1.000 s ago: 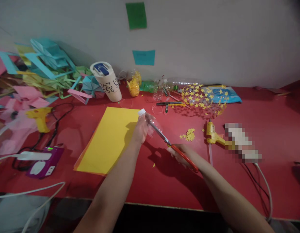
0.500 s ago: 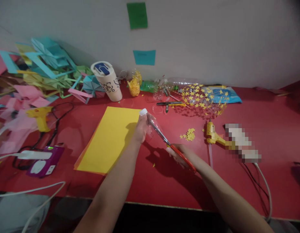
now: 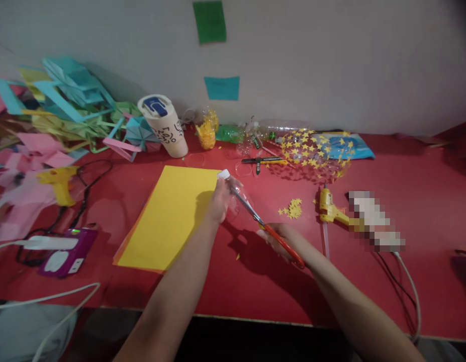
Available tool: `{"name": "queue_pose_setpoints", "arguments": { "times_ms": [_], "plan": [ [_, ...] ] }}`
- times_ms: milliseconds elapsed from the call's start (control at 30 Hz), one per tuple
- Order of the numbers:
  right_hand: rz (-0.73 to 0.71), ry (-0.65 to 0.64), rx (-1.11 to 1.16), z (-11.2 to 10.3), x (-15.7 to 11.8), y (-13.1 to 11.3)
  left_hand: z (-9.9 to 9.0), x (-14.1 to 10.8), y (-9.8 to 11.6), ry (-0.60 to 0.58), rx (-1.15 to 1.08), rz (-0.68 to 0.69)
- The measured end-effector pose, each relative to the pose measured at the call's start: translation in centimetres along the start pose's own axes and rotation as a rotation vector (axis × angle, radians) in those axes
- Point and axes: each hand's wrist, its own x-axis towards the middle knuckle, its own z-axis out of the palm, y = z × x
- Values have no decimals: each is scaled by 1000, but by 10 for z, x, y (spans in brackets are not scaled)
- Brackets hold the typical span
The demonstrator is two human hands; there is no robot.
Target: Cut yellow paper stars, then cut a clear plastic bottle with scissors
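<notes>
My left hand point(image 3: 220, 199) is closed round a clear plastic bottle piece point(image 3: 238, 200) with a white cap point(image 3: 223, 174), over the right edge of a yellow paper stack point(image 3: 172, 216). My right hand point(image 3: 280, 241) grips red-handled scissors point(image 3: 283, 245), whose metal blades point up and left and meet the clear plastic beside my left fingers. How far the blades are apart is hard to tell. Small yellow paper stars point(image 3: 292, 208) lie in a pile to the right of the scissors.
A white cup point(image 3: 165, 128), a star-covered clear bottle point(image 3: 315, 153) and a cutter point(image 3: 265, 161) stand or lie toward the wall. Yellow glue guns point(image 3: 331, 208) with cables are at both sides. Folded coloured paper point(image 3: 74, 95) fills the back left of the red table point(image 3: 255, 296).
The view has shifted slightly, so the table items appear a little further left. My hands, the plastic and the scissors hold nearly the same pose.
</notes>
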Motion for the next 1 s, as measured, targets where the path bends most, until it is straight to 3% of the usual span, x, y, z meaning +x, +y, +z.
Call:
{"name": "queue_pose_setpoints", "arguments": {
  "times_ms": [167, 433, 800, 1000],
  "plan": [
    [51, -47, 71, 0, -1, -5, 3, -1, 2, 30, 49, -26],
    [92, -42, 143, 1, -2, -9, 4, -3, -8, -52, 32, 33],
    [111, -19, 129, 1, 0, -7, 7, -2, -5, 25, -20, -40],
    [78, -19, 121, -3, -3, -13, 2, -3, -7, -41, 39, 4]
  ]
}}
